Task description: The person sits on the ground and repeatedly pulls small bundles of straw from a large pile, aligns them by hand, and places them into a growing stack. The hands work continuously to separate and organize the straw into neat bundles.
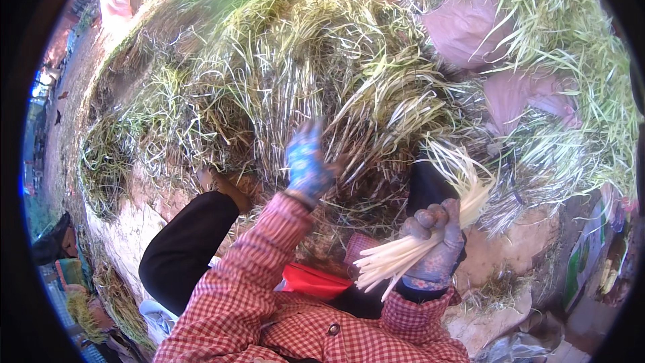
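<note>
My right hand point(437, 242), in a patterned glove with dirty grey fingers, is wrapped round a bundle of pale, chive-like stalks point(396, 255). The cut-looking ends point to the lower left, and the thin leafy tops fan out past my fist to the upper right. My left hand point(309, 165), in a blue floral glove, reaches over the near edge of a large heap of long green stalks point(289, 87). Its fingertips are blurred by motion; the fingers are stretched with the thumb apart, and nothing shows in them.
More green stalks point(564, 20) lie at the far right, around pinkish cloth bundles point(470, 27). My bent leg in black trousers point(188, 249) borders the heap at the near left. A red item point(316, 281) rests by my lap. Clear plastic point(524, 346) lies at the lower right.
</note>
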`<state>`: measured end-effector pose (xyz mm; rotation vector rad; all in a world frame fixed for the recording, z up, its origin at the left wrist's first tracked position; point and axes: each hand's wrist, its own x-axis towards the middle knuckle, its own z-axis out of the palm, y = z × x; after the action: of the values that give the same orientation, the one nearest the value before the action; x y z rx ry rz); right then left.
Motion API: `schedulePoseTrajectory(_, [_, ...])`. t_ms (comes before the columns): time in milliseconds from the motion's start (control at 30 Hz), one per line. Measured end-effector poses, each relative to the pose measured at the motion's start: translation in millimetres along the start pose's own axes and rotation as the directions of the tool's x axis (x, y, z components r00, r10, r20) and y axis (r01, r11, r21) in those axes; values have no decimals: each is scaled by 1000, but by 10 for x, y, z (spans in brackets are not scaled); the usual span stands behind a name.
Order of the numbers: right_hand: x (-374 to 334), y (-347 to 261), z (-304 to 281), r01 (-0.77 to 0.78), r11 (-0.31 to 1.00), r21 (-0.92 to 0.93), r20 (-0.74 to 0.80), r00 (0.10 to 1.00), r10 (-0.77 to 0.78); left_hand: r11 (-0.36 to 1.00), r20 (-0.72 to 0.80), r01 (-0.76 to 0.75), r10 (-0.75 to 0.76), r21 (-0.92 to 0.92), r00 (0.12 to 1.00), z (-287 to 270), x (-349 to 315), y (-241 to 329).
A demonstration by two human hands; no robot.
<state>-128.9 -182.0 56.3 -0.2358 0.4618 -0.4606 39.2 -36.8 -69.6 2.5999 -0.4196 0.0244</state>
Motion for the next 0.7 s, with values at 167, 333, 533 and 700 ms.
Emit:
schedulePoseTrajectory(167, [2,3,25,63,997,-41,-40,997,-64,956,431,-103,-27,276,902,442,436,703])
schedulePoseTrajectory(333, [-34,-70,39,76,996,52,-20,997,-75,979,477,189,-128,-83,869,574,564,541])
schedulePoseTrajectory(533, [-52,-189,-47,56,995,81,23,998,-58,280,651,617,40,-736,758,-324,958,209])
schedulePoseTrajectory(700, [-70,-175,-63,77,997,22,-9,997,-77,149,219,184,266,-972,939,-491,884,-852])
